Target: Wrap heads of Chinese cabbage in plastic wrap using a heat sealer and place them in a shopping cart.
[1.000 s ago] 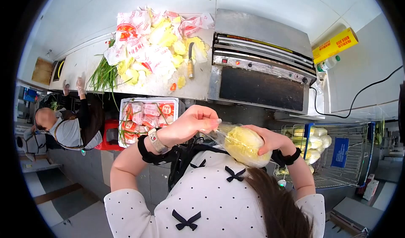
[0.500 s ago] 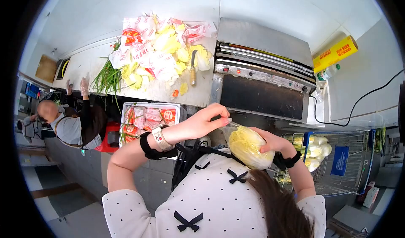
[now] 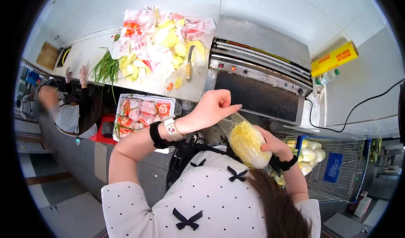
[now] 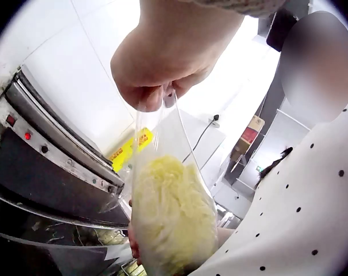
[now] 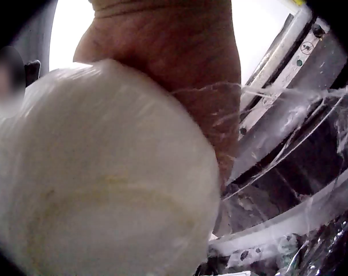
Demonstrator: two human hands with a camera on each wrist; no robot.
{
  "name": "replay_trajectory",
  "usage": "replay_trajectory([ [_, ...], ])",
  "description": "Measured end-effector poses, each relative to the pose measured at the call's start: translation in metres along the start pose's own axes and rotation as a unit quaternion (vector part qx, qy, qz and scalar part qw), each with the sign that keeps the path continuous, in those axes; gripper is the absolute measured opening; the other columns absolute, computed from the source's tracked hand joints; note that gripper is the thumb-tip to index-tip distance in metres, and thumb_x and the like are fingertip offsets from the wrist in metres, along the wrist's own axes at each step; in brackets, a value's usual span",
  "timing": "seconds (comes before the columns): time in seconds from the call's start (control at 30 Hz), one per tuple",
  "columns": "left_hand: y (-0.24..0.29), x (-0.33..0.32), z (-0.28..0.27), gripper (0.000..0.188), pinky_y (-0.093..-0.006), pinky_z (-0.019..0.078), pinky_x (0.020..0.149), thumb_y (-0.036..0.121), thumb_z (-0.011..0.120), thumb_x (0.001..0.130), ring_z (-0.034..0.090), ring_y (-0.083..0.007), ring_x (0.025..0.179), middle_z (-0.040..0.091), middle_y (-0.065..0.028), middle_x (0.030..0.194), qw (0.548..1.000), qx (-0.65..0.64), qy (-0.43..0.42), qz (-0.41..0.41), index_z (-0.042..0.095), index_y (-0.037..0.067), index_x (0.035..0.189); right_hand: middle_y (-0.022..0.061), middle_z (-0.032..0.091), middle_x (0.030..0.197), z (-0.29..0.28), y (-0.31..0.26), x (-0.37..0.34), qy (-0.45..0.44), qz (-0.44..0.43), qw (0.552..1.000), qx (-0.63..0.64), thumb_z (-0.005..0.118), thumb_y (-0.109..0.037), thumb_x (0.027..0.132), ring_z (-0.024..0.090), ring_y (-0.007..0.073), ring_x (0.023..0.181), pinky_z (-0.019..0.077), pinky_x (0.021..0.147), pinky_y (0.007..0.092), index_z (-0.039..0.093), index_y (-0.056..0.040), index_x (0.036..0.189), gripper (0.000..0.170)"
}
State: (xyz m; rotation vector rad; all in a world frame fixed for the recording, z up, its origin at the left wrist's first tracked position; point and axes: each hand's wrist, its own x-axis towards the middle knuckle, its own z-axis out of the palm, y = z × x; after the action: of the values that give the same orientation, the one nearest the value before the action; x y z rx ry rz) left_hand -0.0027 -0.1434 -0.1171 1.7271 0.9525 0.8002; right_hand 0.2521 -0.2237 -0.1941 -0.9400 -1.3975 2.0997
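Observation:
A yellow-white napa cabbage (image 3: 249, 143) in clear plastic film (image 3: 230, 122) is held in front of the person's chest. My right hand (image 3: 272, 141) grips it from the right side, thumb on top. In the right wrist view its pale cut base (image 5: 105, 172) fills the front, with film stretching off to the right. My left hand (image 3: 215, 107) pinches the film beyond the leafy end. The left wrist view shows the left hand (image 4: 162, 63) with fingertips together on the gathered film, drawn taut above the cabbage (image 4: 174, 213).
Ahead stands a wrapping machine (image 3: 261, 81) with a dark plate. On the counter (image 3: 147, 84) lie cabbage leaves, printed wrappers and a curved knife (image 3: 189, 65). A white box (image 3: 141, 115) holds packets. A cart (image 3: 337, 166) with cabbages is at right; another person (image 3: 71, 115) sits left.
My left hand has moved up and right, stretching the film away from the cabbage. The right hand keeps its grip on the cabbage.

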Motion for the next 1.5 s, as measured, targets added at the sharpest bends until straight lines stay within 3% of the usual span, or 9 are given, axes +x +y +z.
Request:
replay_trajectory([
  [0.13, -0.014, 0.018, 0.021, 0.037, -0.028, 0.0309, 0.043, 0.018, 0.068, 0.078, 0.031, -0.0115, 0.047, 0.035, -0.0044, 0.052, 0.993, 0.021, 0.041, 0.11, 0.039, 0.003, 0.062, 0.0098, 0.043, 0.127, 0.003, -0.007, -0.01, 0.002, -0.028, 1.0, -0.003, 0.079, -0.047, 0.058, 0.042, 0.0164, 0.116, 0.0313, 0.098, 0.031, 0.028, 0.0015, 0.134, 0.104],
  [0.43, -0.036, 0.038, 0.106, 0.035, -0.0277, 0.0337, 0.045, 0.021, 0.064, 0.082, 0.033, -0.0107, 0.05, 0.038, -0.005, 0.053, 0.993, -0.049, -0.081, 0.069, 0.039, 0.003, 0.065, 0.0103, 0.045, 0.124, 0.017, 0.019, -0.036, 0.085, -0.091, 0.987, 0.102, 0.083, -0.047, 0.051, 0.043, 0.0179, 0.116, 0.032, 0.098, 0.0323, 0.032, 0.0004, 0.131, 0.106],
  [0.63, -0.045, 0.026, 0.142, 0.024, -0.0197, 0.0389, 0.054, 0.022, 0.065, 0.083, 0.045, -0.0032, 0.06, 0.049, 0.0027, 0.067, 0.904, -0.262, -0.249, -0.227, 0.048, 0.007, 0.075, 0.0124, 0.046, 0.122, 0.022, 0.036, -0.047, 0.147, -0.147, 0.968, 0.142, 0.084, -0.048, 0.051, 0.044, 0.0198, 0.116, 0.0338, 0.098, 0.0336, 0.021, -0.0061, 0.131, 0.11],
  [0.83, -0.046, 0.027, 0.144, 0.046, -0.0244, 0.046, 0.067, 0.043, 0.049, 0.089, 0.055, -0.0107, 0.071, 0.055, -0.0055, 0.082, 0.847, -0.312, -0.321, -0.286, 0.049, 0.003, 0.111, 0.015, 0.041, 0.128, 0.015, 0.041, -0.044, 0.163, -0.137, 0.966, 0.144, 0.08, -0.057, 0.052, 0.042, 0.0216, 0.119, 0.0331, 0.099, 0.0346, 0.007, -0.0083, 0.138, 0.122],
  [0.9, -0.116, 0.037, 0.15, 0.054, -0.0277, 0.0477, 0.066, 0.048, 0.041, 0.091, 0.058, -0.0145, 0.073, 0.059, -0.0103, 0.086, 0.926, -0.038, -0.368, -0.079, 0.048, -0.001, 0.113, 0.015, 0.036, 0.132, 0.011, 0.044, -0.041, 0.173, -0.133, 0.964, 0.151, 0.077, -0.06, 0.054, 0.038, 0.022, 0.123, 0.0314, 0.1, 0.0348, 0.005, -0.0078, 0.14, 0.123],
  [1.0, -0.08, 0.061, 0.11, 0.068, -0.0357, 0.0543, 0.061, 0.052, 0.031, 0.091, 0.065, -0.0286, 0.07, 0.062, -0.0249, 0.092, 0.867, -0.066, -0.311, -0.384, 0.049, -0.01, 0.113, 0.0141, 0.03, 0.137, 0.005, 0.055, -0.038, 0.182, -0.138, 0.961, 0.155, 0.071, -0.062, 0.06, 0.032, 0.0219, 0.127, 0.0284, 0.102, 0.0343, 0.005, -0.0072, 0.142, 0.119],
  [1.17, -0.024, 0.062, 0.073, 0.088, -0.0336, 0.0553, 0.064, 0.066, 0.026, 0.085, 0.065, -0.0309, 0.076, 0.061, -0.028, 0.089, 0.865, -0.031, -0.347, -0.361, 0.042, -0.015, 0.117, 0.013, 0.028, 0.139, 0.004, 0.038, -0.032, 0.145, -0.137, 0.972, 0.124, 0.067, -0.058, 0.068, 0.03, 0.0211, 0.128, 0.0255, 0.103, 0.0322, 0.01, -0.0059, 0.142, 0.107],
  [1.4, -0.024, 0.057, 0.079, 0.069, -0.0311, 0.0508, 0.058, 0.063, 0.035, 0.085, 0.061, -0.016, 0.079, 0.059, -0.01, 0.104, 0.816, -0.034, -0.491, -0.304, 0.054, 0.004, 0.116, 0.0129, 0.03, 0.138, -0.003, 0.021, -0.008, 0.083, -0.017, 0.996, -0.016, 0.068, -0.038, 0.075, 0.031, 0.0207, 0.127, 0.0255, 0.103, 0.0314, 0.006, -0.0042, 0.141, 0.097],
  [1.5, -0.036, 0.043, 0.081, 0.056, -0.0289, 0.0435, 0.079, 0.05, 0.039, 0.09, 0.055, -0.0149, 0.093, 0.059, -0.0089, 0.107, 0.814, 0.02, -0.509, -0.279, 0.055, 0.004, 0.117, 0.0142, 0.037, 0.135, 0.003, 0.016, 0.012, 0.061, -0.016, 0.991, -0.114, 0.069, -0.029, 0.075, 0.036, 0.0211, 0.123, 0.0278, 0.102, 0.0308, 0.001, -0.0045, 0.142, 0.099],
])
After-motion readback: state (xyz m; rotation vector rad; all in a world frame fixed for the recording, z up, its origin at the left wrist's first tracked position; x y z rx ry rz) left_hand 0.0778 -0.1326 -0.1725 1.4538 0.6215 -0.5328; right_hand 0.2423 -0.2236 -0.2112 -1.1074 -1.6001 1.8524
